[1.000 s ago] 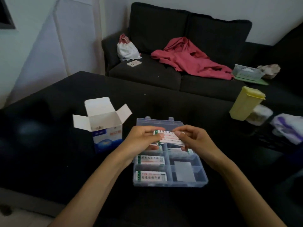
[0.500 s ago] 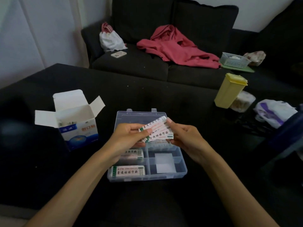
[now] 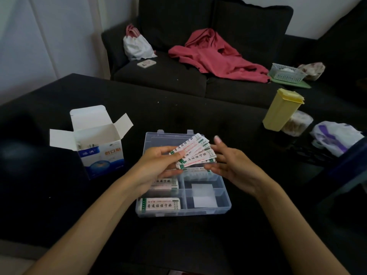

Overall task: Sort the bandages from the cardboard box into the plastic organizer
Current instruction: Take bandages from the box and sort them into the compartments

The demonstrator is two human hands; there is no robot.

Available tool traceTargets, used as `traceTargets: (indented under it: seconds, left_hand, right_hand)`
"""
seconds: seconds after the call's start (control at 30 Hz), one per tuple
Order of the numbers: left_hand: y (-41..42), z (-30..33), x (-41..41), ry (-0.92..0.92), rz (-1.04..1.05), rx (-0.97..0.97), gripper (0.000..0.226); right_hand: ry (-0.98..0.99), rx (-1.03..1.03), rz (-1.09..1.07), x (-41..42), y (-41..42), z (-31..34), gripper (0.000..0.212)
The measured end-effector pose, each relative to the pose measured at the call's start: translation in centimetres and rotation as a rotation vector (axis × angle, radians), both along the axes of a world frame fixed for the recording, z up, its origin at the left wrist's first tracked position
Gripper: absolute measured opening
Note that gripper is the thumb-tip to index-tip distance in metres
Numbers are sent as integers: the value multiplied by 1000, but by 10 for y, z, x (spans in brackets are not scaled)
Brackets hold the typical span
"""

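Note:
My left hand pinches a fanned bunch of several white bandage strips over the clear plastic organizer. My right hand is at the fan's right side with fingers spread and fairly straight, touching the strips' ends. Bandage stacks fill the organizer's left compartments, and another stack lies in the upper right one. The open blue-and-white cardboard box stands upright to the left, flaps up, with something pale inside.
A black table carries everything. A yellow lidded container and a white plastic bag sit at the right. Behind is a dark sofa with a red garment, a white pouch and a phone.
The bunch of strips has spread into a wider fan. My right hand's fingers have opened from a pinch on the strips. The camera view has shifted, moving the scene slightly.

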State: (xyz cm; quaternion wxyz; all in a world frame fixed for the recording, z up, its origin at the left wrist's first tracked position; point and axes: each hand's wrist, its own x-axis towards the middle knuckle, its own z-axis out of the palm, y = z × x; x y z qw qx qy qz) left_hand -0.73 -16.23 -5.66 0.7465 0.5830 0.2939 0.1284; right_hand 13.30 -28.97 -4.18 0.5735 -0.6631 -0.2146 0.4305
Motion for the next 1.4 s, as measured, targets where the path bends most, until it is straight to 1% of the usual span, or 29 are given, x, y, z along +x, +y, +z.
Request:
traceTargets:
  seconds: [0.07,0.1,0.17,0.23,0.3,0.37,0.5,0.6,0.73,0.8,0.9,1.03,1.1,1.23,1.3,1.4]
  left_hand:
    - [2,-1,0,-5,10,-6,19]
    - [2,-1,0,-6,10,6,18]
    - [1,-2,0,1,4,105,14]
    - [0,-3,2,14,7,277,13]
    - [1,-2,4,25,12,433,17]
    - [2,-2,7,30,23,554,20]
    - [3,-9,13,13,43,644,23]
    - [7,-15,19,43,-11,717,21]
    - [18,-23,30,127,-91,758,20]
    - [19,-27,33,184,-106,817,22]
    - [20,-33,32,269,-123,954,25]
    - [28,-35,24,333,-126,1016,25]
    - [31,-32,23,347,-124,1092,25]
    - [28,-22,23,328,-164,1243,27]
    - [26,-22,24,341,-212,1312,28]
    - [24,-24,26,366,-272,1370,29]
  right_hand:
    - [57,14,11,5,-2,1,41]
    - [48,19,12,7,-2,0,45]
    - [-35,26,17,8,-1,-3,45]
    - [-129,29,70,6,3,-4,35]
    - [-267,38,125,2,6,-4,23]
    - [-415,91,126,3,9,-6,21]
    - [-534,148,126,8,12,-10,19]
    - [-570,125,140,15,13,-12,27]
    - [-543,54,141,30,14,-21,31]
    - [-572,10,136,36,15,-26,31]
    - [-612,-48,135,40,15,-35,29]
    - [-689,-122,160,39,16,-44,23]
    - [-804,-190,181,38,17,-44,20]
    - [-1188,-357,239,37,18,-42,21]
    - [-1281,-415,260,39,17,-40,20]
    - [-1353,-482,318,38,18,-38,22]
